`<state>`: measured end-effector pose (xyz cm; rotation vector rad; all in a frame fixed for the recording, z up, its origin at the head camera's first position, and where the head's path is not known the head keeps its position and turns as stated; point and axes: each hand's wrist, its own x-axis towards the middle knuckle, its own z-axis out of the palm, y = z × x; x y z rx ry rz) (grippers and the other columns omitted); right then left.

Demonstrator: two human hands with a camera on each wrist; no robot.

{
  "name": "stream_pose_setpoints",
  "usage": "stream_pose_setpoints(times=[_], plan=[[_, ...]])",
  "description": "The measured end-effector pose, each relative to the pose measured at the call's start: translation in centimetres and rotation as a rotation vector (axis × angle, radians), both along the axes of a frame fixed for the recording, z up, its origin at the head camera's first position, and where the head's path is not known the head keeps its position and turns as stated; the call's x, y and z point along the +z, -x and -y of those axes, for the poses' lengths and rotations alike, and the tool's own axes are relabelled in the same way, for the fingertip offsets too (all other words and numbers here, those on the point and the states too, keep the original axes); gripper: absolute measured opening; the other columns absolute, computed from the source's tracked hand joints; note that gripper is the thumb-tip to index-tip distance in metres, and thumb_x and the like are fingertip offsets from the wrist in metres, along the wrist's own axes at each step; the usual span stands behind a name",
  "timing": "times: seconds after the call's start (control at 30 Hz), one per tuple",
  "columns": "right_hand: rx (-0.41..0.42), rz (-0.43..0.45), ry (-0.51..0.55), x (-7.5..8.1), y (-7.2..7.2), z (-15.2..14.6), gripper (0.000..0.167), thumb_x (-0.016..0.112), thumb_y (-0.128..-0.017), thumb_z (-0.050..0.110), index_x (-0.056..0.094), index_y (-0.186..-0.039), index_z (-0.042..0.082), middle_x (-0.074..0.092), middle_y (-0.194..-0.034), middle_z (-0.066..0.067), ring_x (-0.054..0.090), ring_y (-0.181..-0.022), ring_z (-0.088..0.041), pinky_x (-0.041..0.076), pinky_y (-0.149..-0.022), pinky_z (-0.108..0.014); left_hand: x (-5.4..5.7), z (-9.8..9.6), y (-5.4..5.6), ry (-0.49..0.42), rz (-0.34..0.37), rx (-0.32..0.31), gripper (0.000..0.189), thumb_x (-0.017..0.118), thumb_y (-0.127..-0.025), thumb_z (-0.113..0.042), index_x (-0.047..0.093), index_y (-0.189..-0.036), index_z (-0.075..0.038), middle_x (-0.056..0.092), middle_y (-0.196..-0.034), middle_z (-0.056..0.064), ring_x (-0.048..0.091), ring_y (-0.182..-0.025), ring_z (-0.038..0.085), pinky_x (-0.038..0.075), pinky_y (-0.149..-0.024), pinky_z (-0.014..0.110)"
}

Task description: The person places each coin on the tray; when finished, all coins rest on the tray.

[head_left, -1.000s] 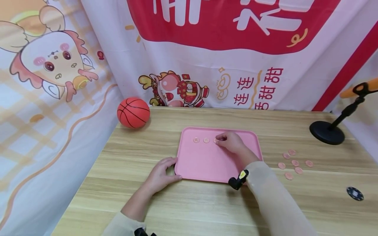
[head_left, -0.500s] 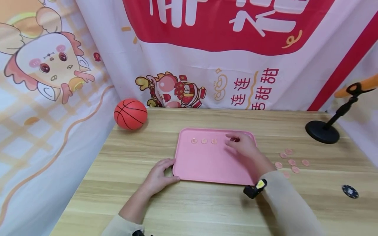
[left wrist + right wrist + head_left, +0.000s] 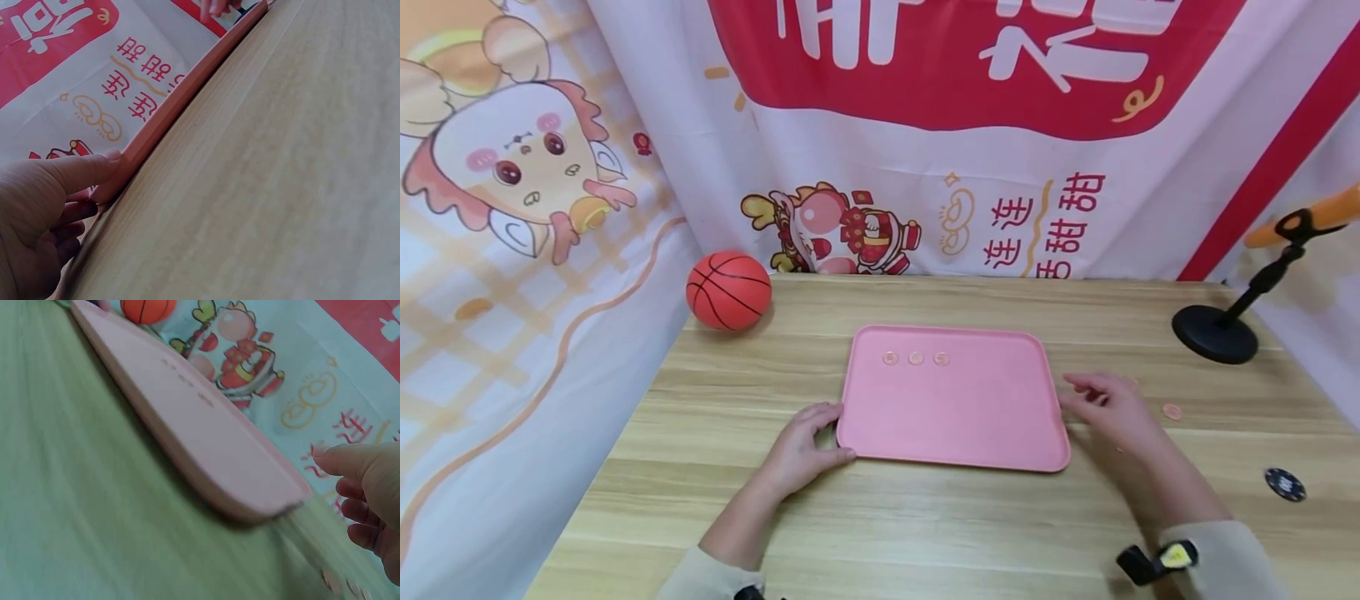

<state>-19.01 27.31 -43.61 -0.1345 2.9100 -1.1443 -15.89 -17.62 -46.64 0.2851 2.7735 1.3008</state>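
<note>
A pink rectangular tray point(image 3: 970, 412) lies on the wooden table, with a row of three small copper-coloured coins point(image 3: 915, 358) near its far left. My left hand point(image 3: 805, 447) grips the tray's near left corner; in the left wrist view the thumb presses its rim and the fingers curl beside it. Just right of the tray hovers my right hand point(image 3: 1116, 414), fingers loosely bent and nothing between them. One loose coin point(image 3: 1172, 412) shows past that hand, which hides most of the other loose coins. In the right wrist view, blurred coins point(image 3: 331, 581) lie below the right hand point(image 3: 375, 500).
An orange-red toy basketball point(image 3: 728, 291) sits at the table's far left corner. A black round-based stand point(image 3: 1215, 334) with an orange top is at the far right. A black patterned chip point(image 3: 1285, 484) lies on the right. Printed cloth point(image 3: 850, 150) hangs behind.
My right hand has let go of the third coin in the row and moved right, off the tray to the loose coins. The left hand stays on the tray corner.
</note>
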Motion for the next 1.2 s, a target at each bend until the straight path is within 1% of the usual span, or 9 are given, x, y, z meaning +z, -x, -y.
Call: stream_pose_setpoints(times=[0.17, 0.37, 0.4, 0.43, 0.5, 0.63, 0.67, 1.03, 1.2], plan=[[-0.077, -0.020, -0.044, -0.9, -2.5, -3.1, 0.052, 0.066, -0.092, 0.041, 0.062, -0.131, 0.006, 0.061, -0.123, -0.019, 0.049, -0.086, 0.000, 0.044, -0.069, -0.020, 0.0, 0.0, 0.0, -0.003, -0.005, -0.008, 0.069, 0.086, -0.074, -0.023, 0.058, -0.134, -0.002, 0.054, -0.140, 0.020, 0.046, -0.134, 0.037, 0.035, -0.115, 0.052], [-0.145, 0.011, -0.082, -1.9, -4.2, -5.0, 0.056, 0.069, -0.090, 0.044, 0.063, -0.130, 0.007, 0.062, -0.104, -0.011, 0.048, -0.079, -0.002, 0.042, -0.063, -0.019, 0.0, 0.0, 0.0, -0.013, -0.007, -0.016, 0.069, 0.086, -0.074, -0.022, 0.058, -0.134, -0.001, 0.054, -0.140, 0.020, 0.046, -0.134, 0.037, 0.035, -0.116, 0.052], [-0.151, 0.013, -0.087, -2.1, -4.4, -5.2, 0.055, 0.069, -0.089, 0.044, 0.063, -0.130, 0.006, 0.063, -0.103, -0.011, 0.049, -0.080, -0.005, 0.042, -0.063, -0.020, 0.0, 0.0, 0.0, -0.011, -0.007, -0.017, 0.069, 0.086, -0.074, -0.022, 0.058, -0.134, -0.001, 0.054, -0.140, 0.020, 0.046, -0.134, 0.037, 0.035, -0.115, 0.052], [-0.157, 0.032, -0.072, -2.3, -4.5, -5.4, 0.057, 0.069, -0.089, 0.044, 0.062, -0.131, 0.005, 0.063, -0.108, -0.017, 0.055, -0.089, -0.010, 0.047, -0.073, -0.024, 0.0, 0.0, 0.0, -0.008, -0.007, -0.016, 0.070, 0.086, -0.074, -0.023, 0.058, -0.135, -0.001, 0.054, -0.140, 0.020, 0.046, -0.134, 0.037, 0.035, -0.115, 0.052], [-0.174, 0.060, -0.080, -2.5, -4.8, -5.7, 0.061, 0.068, -0.089, 0.047, 0.061, -0.131, 0.004, 0.063, -0.113, -0.021, 0.057, -0.098, -0.021, 0.047, -0.079, -0.032, -0.1, 0.1, 0.0, -0.003, -0.004, -0.015, 0.070, 0.086, -0.075, -0.023, 0.058, -0.135, -0.001, 0.054, -0.140, 0.020, 0.046, -0.134, 0.037, 0.035, -0.115, 0.052], [-0.162, 0.147, -0.098, -2.6, -5.0, -6.1, 0.073, 0.061, -0.089, 0.058, 0.055, -0.136, 0.002, 0.055, -0.133, -0.029, 0.049, -0.120, -0.046, 0.042, -0.091, -0.058, -0.1, 0.1, 0.0, 0.002, 0.006, -0.012, 0.071, 0.085, -0.075, -0.025, 0.057, -0.136, -0.002, 0.054, -0.140, 0.019, 0.046, -0.134, 0.037, 0.035, -0.115, 0.053], [-0.156, 0.152, -0.117, -2.7, -5.1, -6.1, 0.073, 0.061, -0.089, 0.059, 0.056, -0.135, 0.002, 0.056, -0.132, -0.028, 0.052, -0.114, -0.043, 0.043, -0.088, -0.055, -0.1, 0.1, 0.0, 0.002, 0.009, -0.012, 0.071, 0.085, -0.075, -0.025, 0.057, -0.136, -0.002, 0.053, -0.141, 0.019, 0.046, -0.134, 0.037, 0.035, -0.115, 0.053], [-0.115, 0.143, -0.159, -2.9, -5.4, -6.6, 0.067, 0.062, -0.090, 0.057, 0.063, -0.127, 0.001, 0.053, -0.130, -0.031, 0.048, -0.119, -0.049, 0.039, -0.093, -0.062, 0.1, 0.1, 0.0, 0.006, 0.012, -0.016, 0.070, 0.085, -0.076, -0.026, 0.057, -0.136, -0.002, 0.053, -0.141, 0.020, 0.044, -0.136, 0.038, 0.034, -0.115, 0.054], [-0.104, 0.125, -0.174, -3.0, -5.4, -6.5, 0.058, 0.064, -0.089, 0.055, 0.069, -0.118, 0.005, 0.061, -0.119, -0.023, 0.056, -0.105, -0.034, 0.043, -0.082, -0.043, 0.2, 0.1, 0.1, 0.007, 0.012, -0.017, 0.070, 0.085, -0.076, -0.025, 0.057, -0.136, -0.002, 0.053, -0.141, 0.019, 0.044, -0.135, 0.038, 0.034, -0.116, 0.053]])
